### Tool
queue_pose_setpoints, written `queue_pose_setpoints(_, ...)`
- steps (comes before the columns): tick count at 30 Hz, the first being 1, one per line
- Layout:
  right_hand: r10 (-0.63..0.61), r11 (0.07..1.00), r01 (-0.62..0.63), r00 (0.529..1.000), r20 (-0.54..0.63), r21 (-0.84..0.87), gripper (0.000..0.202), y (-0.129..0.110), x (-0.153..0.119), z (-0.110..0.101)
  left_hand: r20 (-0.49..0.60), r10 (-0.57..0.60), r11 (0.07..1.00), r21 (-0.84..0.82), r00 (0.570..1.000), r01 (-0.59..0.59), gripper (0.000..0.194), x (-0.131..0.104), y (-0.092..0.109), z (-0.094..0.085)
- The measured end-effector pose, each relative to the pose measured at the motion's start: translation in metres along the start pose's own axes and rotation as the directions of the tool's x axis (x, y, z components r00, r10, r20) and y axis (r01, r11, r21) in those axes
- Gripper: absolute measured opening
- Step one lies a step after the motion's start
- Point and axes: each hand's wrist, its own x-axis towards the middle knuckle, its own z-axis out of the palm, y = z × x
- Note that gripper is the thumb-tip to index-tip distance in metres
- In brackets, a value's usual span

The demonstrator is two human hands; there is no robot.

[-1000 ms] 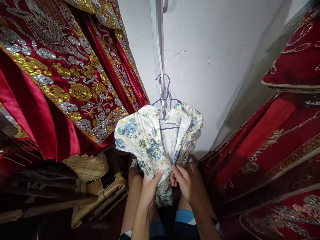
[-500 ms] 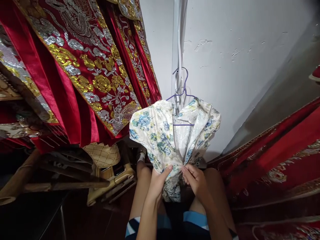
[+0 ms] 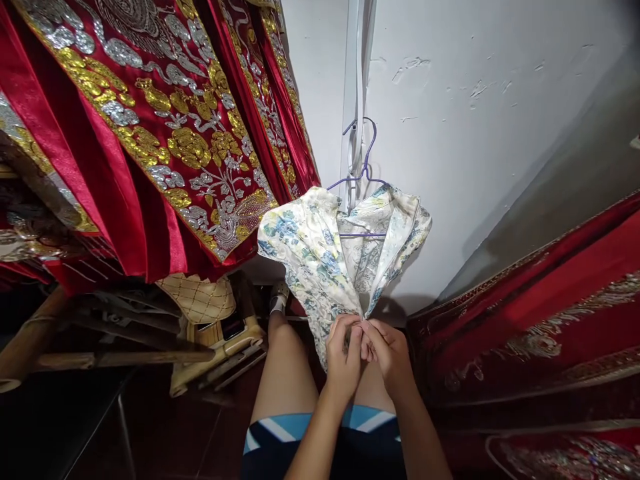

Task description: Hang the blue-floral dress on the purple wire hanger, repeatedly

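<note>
If pulled down too hard or unevenly, the white short-sleeved blouse of blue-and-yellow floral fabric [image 3: 313, 250] could be dragged off the thin purple hanger [image 3: 363, 235]. The blouse is hung mid-frame, above the hands; its front edges are pinched at lower centre by the closed fingertips of the left hand [image 3: 343, 347] and right hand [image 3: 390, 350].

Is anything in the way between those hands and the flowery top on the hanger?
Nothing visible is: the left hand and right hand hold the floral top directly, where its front edges meet.
</note>
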Motion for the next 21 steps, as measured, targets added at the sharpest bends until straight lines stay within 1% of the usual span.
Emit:
queue_pose_setpoints(2, 0.017, 0.999, -0.016, 1.0, -0.013, 0.05, 0.047, -0.003, 0.0, 0.003, 0.045, -0.034, 0.999, -0.036, 0.998, 0.036, 0.021, 0.005, 0.004, -0.003)
queue_pose_setpoints(5, 0.053, 0.997, -0.052, 0.998, -0.02, 0.056, 0.046, -0.007, 0.0, 0.01, 0.104, -0.095, 0.986, -0.13, 0.99, 0.108, 0.022, 0.01, 0.006, -0.013)
queue_pose_setpoints(7, 0.075, 0.996, -0.073, 0.997, -0.02, 0.056, 0.043, -0.009, 0.001, 0.013, 0.096, -0.12, 0.97, -0.203, 0.988, 0.137, 0.026, 0.01, 0.005, -0.018)
queue_pose_setpoints(9, 0.084, 0.995, -0.083, 0.996, -0.009, 0.049, 0.041, -0.01, 0.001, 0.016, 0.078, -0.149, 0.956, -0.243, 0.986, 0.164, 0.025, 0.009, 0.002, -0.021)
queue_pose_setpoints(12, 0.087, 0.996, -0.087, 0.996, 0.016, 0.031, 0.037, -0.01, 0.001, 0.02, 0.073, -0.174, 0.963, -0.195, 0.982, 0.185, 0.019, 0.007, -0.004, -0.022)
queue_pose_setpoints(15, 0.117, 0.992, -0.119, 0.992, 0.036, 0.037, 0.037, -0.01, 0.0, 0.024, 0.061, -0.181, 0.974, -0.131, 0.982, 0.187, 0.014, 0.007, -0.007, -0.023)
queue_pose_setpoints(18, 0.163, 0.984, -0.164, 0.986, 0.024, 0.063, 0.041, -0.012, 0.001, 0.026, 0.082, -0.188, 0.975, -0.1, 0.979, 0.196, 0.015, 0.008, -0.002, -0.024)
queue_pose_setpoints(21, 0.168, 0.981, -0.167, 0.986, 0.001, 0.102, 0.04, -0.02, 0.009, 0.023, 0.108, -0.127, 0.99, -0.044, 0.986, 0.133, 0.017, 0.011, 0.007, -0.024)
